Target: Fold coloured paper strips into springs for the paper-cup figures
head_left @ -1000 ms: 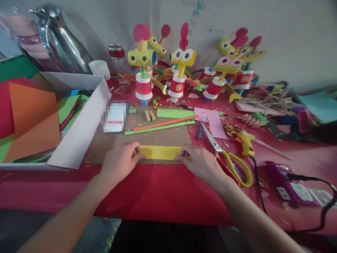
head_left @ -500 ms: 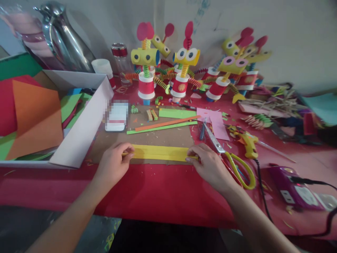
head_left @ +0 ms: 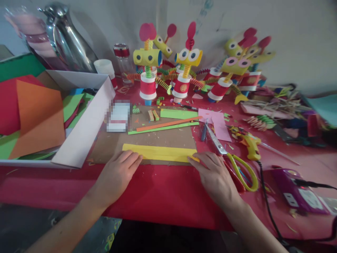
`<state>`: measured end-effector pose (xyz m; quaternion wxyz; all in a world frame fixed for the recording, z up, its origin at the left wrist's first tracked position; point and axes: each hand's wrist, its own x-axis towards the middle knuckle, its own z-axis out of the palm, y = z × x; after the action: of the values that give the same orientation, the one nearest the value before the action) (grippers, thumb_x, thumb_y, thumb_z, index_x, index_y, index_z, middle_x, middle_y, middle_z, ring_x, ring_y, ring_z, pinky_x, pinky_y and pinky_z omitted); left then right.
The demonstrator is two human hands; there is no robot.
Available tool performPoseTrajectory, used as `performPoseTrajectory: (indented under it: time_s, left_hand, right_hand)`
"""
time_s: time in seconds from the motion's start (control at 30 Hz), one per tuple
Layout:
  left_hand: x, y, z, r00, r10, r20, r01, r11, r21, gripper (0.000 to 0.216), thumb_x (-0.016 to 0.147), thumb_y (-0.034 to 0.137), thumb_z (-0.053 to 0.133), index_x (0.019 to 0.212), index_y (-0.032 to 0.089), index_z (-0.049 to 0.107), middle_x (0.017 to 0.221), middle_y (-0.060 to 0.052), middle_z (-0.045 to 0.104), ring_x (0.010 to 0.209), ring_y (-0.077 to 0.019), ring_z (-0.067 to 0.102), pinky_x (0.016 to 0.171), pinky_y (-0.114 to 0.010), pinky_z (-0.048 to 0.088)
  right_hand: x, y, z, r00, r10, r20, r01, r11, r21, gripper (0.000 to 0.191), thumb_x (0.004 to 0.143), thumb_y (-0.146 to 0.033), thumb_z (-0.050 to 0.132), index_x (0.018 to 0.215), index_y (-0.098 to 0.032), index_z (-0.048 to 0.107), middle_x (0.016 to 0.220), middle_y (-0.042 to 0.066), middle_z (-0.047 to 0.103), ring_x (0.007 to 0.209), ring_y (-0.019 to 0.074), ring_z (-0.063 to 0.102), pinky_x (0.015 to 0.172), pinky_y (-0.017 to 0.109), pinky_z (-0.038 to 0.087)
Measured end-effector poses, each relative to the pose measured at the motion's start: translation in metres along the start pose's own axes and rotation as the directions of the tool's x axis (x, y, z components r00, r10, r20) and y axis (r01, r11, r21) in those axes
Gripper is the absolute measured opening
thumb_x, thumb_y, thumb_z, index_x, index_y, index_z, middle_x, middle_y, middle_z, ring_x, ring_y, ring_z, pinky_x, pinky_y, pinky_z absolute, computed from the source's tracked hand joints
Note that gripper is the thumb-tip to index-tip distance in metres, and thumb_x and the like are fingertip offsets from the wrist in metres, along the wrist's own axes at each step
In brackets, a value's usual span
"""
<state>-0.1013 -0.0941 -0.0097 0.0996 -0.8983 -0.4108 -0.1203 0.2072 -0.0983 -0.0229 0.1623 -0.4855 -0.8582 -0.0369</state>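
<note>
A yellow paper strip [head_left: 163, 153] with a lengthwise crease or folded edge lies across the front of a brown cardboard sheet [head_left: 105, 146]. My left hand [head_left: 119, 175] rests on the strip's left end, fingers stretched out and lying flat along its near edge. At the opposite end my right hand [head_left: 217, 177] has its thumb and fingers on the near corner, with a sliver of yellow paper between them. Behind the strip lie a thin orange paper strip [head_left: 168, 124], a thin green strip [head_left: 163, 128] and a wider green strip [head_left: 179, 114].
Scissors [head_left: 231, 158] with yellow handles lie beside my right hand, near a yellow glue gun [head_left: 251, 146] and a purple device [head_left: 297, 189] with a cord. A white box [head_left: 88, 123] of coloured paper stands left, beside a phone [head_left: 118, 117]. Several paper-cup figures [head_left: 181, 84] stand behind.
My left hand has gone from pinching the strip's left end to lying flat on it, slightly inward. My right fingers have flattened onto the right corner. The view has shifted slightly.
</note>
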Motion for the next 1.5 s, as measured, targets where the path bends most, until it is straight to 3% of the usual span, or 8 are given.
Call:
performPoseTrajectory:
  time_s: [0.2, 0.4, 0.57, 0.73, 0.93, 1.13, 1.33, 1.5]
  left_hand:
    - [0.002, 0.027, -0.003, 0.991, -0.103, 0.087, 0.09, 0.985, 0.146, 0.042, 0.081, 0.001, 0.041, 0.118, 0.006, 0.062, 0.112, -0.016, 0.062, 0.103, -0.0286, 0.054, 0.085, -0.041, 0.049]
    - [0.015, 0.042, -0.008, 0.958, -0.211, 0.195, 0.185, 0.972, 0.142, 0.049, 0.089, 0.019, 0.043, 0.137, 0.028, 0.047, 0.113, -0.013, 0.058, 0.1, -0.0311, 0.053, 0.078, -0.046, 0.048]
    - [0.018, 0.05, -0.008, 0.943, -0.246, 0.222, 0.232, 0.969, 0.091, 0.048, 0.092, 0.026, 0.042, 0.14, 0.033, 0.043, 0.113, -0.013, 0.055, 0.098, -0.0298, 0.05, 0.078, -0.044, 0.049]
    - [0.022, 0.055, -0.004, 0.943, -0.28, 0.179, 0.274, 0.96, 0.055, 0.044, 0.09, 0.019, 0.043, 0.133, 0.026, 0.052, 0.113, -0.014, 0.054, 0.097, -0.0289, 0.049, 0.085, -0.047, 0.047]
    - [0.035, 0.06, -0.005, 0.902, -0.393, 0.177, 0.381, 0.919, 0.1, 0.027, 0.083, 0.008, 0.044, 0.101, 0.015, 0.063, 0.096, -0.012, 0.058, 0.091, -0.0293, 0.053, 0.074, -0.043, 0.049]
    - [0.039, 0.039, -0.014, 0.959, -0.173, 0.223, 0.142, 0.979, 0.15, 0.027, 0.078, 0.0, 0.046, 0.094, 0.016, 0.062, 0.086, -0.007, 0.06, 0.079, -0.0254, 0.057, 0.062, -0.037, 0.047]
    - [0.033, 0.019, -0.005, 0.991, 0.08, 0.111, -0.096, 0.984, 0.148, 0.018, 0.082, 0.004, 0.05, 0.091, 0.014, 0.062, 0.087, -0.006, 0.063, 0.082, -0.0232, 0.058, 0.061, -0.034, 0.045]
    - [0.03, 0.018, 0.003, 1.0, 0.021, 0.02, -0.023, 0.993, 0.119, 0.013, 0.087, 0.013, 0.051, 0.091, 0.015, 0.063, 0.084, -0.005, 0.063, 0.08, -0.0218, 0.058, 0.065, -0.034, 0.044]
  right_hand:
    - [0.001, -0.019, -0.002, 0.997, -0.023, 0.068, 0.035, 0.984, -0.177, 0.043, 0.078, 0.005, 0.04, 0.113, -0.006, 0.063, 0.107, 0.016, 0.065, 0.101, 0.0277, 0.058, 0.087, 0.04, 0.054]
    - [0.009, -0.042, -0.005, 0.983, 0.087, 0.164, -0.044, 0.967, -0.251, 0.059, 0.082, -0.001, 0.048, 0.137, -0.022, 0.046, 0.113, 0.015, 0.061, 0.097, 0.0268, 0.062, 0.069, 0.035, 0.059]
    - [0.016, -0.054, -0.007, 0.974, 0.139, 0.18, -0.091, 0.963, -0.253, 0.039, 0.091, -0.026, 0.053, 0.13, -0.024, 0.053, 0.119, 0.015, 0.058, 0.104, 0.0317, 0.057, 0.069, 0.04, 0.058]
    - [0.025, -0.065, -0.002, 0.981, 0.124, 0.15, -0.089, 0.972, -0.217, 0.031, 0.089, -0.017, 0.052, 0.119, -0.014, 0.059, 0.11, 0.013, 0.063, 0.099, 0.0278, 0.057, 0.088, 0.043, 0.052]
    - [0.032, -0.069, -0.003, 0.968, 0.173, 0.184, -0.13, 0.966, -0.223, 0.033, 0.081, -0.004, 0.054, 0.112, -0.014, 0.062, 0.094, 0.01, 0.065, 0.089, 0.0263, 0.059, 0.075, 0.037, 0.054]
    - [0.039, -0.056, -0.017, 0.949, 0.089, 0.304, -0.034, 0.982, -0.183, 0.029, 0.079, 0.0, 0.053, 0.103, -0.013, 0.064, 0.091, 0.009, 0.065, 0.084, 0.0246, 0.06, 0.056, 0.031, 0.05]
    - [0.039, -0.046, -0.014, 0.976, 0.004, 0.22, 0.047, 0.973, -0.226, 0.019, 0.083, -0.005, 0.054, 0.096, -0.016, 0.065, 0.084, 0.006, 0.064, 0.078, 0.0216, 0.058, 0.046, 0.029, 0.038]
    - [0.042, -0.042, -0.011, 0.982, -0.032, 0.188, 0.075, 0.971, -0.227, 0.014, 0.084, -0.007, 0.055, 0.088, -0.017, 0.063, 0.079, 0.004, 0.062, 0.074, 0.0198, 0.056, 0.044, 0.029, 0.029]
